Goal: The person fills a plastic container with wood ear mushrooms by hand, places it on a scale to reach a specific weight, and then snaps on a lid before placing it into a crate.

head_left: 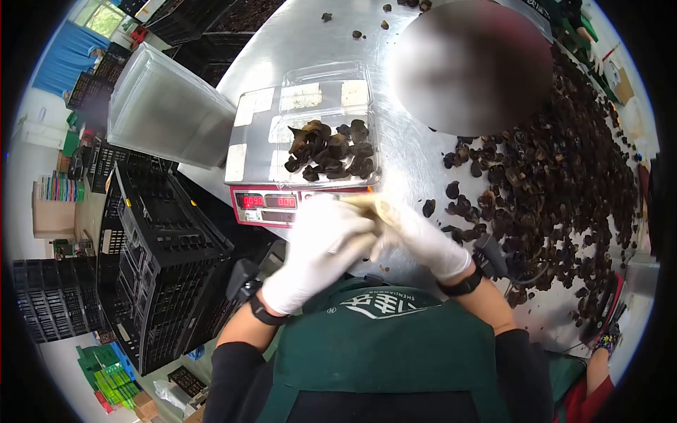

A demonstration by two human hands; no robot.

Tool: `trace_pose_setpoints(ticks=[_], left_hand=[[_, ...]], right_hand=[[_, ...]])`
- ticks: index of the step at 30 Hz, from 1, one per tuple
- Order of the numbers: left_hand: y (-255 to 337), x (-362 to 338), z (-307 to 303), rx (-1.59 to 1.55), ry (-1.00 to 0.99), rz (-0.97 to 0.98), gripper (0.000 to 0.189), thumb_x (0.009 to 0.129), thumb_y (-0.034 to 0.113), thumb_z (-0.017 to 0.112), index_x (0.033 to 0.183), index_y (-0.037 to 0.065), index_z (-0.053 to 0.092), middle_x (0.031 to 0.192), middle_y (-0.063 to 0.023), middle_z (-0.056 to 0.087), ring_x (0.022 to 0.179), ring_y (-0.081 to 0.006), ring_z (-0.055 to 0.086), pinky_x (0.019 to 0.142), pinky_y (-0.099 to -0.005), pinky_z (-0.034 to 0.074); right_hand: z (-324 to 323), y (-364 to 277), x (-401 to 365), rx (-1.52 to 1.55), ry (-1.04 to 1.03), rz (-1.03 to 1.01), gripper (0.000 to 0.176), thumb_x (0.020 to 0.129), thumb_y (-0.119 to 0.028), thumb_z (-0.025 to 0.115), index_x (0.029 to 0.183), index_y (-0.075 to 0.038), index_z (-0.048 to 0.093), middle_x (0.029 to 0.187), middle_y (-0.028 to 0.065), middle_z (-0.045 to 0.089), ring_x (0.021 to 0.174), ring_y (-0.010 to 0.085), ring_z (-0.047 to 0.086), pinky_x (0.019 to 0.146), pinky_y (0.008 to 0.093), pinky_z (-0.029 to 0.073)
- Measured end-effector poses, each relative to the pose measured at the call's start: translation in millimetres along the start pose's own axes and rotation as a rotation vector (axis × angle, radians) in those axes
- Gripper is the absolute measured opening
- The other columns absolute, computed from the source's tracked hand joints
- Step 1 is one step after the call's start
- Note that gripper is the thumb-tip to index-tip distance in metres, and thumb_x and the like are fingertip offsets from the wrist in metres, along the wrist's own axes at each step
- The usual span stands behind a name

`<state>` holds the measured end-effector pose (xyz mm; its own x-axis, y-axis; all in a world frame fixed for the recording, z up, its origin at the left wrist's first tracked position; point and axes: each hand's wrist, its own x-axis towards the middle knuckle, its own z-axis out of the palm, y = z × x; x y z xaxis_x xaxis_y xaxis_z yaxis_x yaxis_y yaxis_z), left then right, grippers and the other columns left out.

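Note:
My left hand [326, 243], in a white glove, is in front of the scale's display, its fingers bent toward my other hand. My right hand [417, 236], gloved too, meets it there, with yellowish stained fingertips. Both hands look closed, and motion blur hides whatever is between the fingers. Just beyond them a digital scale [247, 144] with a red front shows lit digits. On its plate sits an open clear plastic box [324, 76] with dark wood ear mushrooms [328, 151] inside.
A large heap of wood ear mushrooms [557, 183] covers the right side of the metal table [412, 169]. Stacked clear plastic boxes [169, 106] lean at the left. Black crates [166, 261] stand beside the table. At lower right is another person's arm [598, 370].

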<state>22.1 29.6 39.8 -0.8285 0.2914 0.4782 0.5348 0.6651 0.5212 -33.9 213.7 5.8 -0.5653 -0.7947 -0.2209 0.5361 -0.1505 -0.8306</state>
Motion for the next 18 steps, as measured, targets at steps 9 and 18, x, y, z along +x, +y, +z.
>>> trace_pose_setpoints(ticks=[9, 18], left_hand=[[-93, 34, -10, 0.489, 0.174, -0.188, 0.026, 0.074, 0.011, 0.078, 0.098, 0.012, 0.068, 0.091, -0.0055, 0.068, 0.086, -0.0264, 0.063, 0.083, -0.0375, 0.044], [-116, 36, -11, 0.644, 0.072, -0.174, 0.017, 0.076, 0.011, 0.077, 0.091, 0.014, 0.070, 0.074, -0.0005, 0.067, 0.073, -0.0210, 0.061, 0.074, -0.0347, 0.041]], right_hand=[[-49, 38, -121, -0.183, 0.606, 0.122, 0.022, 0.096, -0.017, 0.056, 0.087, -0.003, 0.072, 0.063, -0.0046, 0.051, 0.051, 0.0021, 0.035, 0.047, 0.0198, 0.023], [-68, 78, -243, -0.327, 0.851, 0.357, 0.027, 0.097, -0.017, 0.054, 0.087, 0.000, 0.073, 0.059, -0.0045, 0.052, 0.052, 0.0030, 0.041, 0.049, 0.0214, 0.030]])
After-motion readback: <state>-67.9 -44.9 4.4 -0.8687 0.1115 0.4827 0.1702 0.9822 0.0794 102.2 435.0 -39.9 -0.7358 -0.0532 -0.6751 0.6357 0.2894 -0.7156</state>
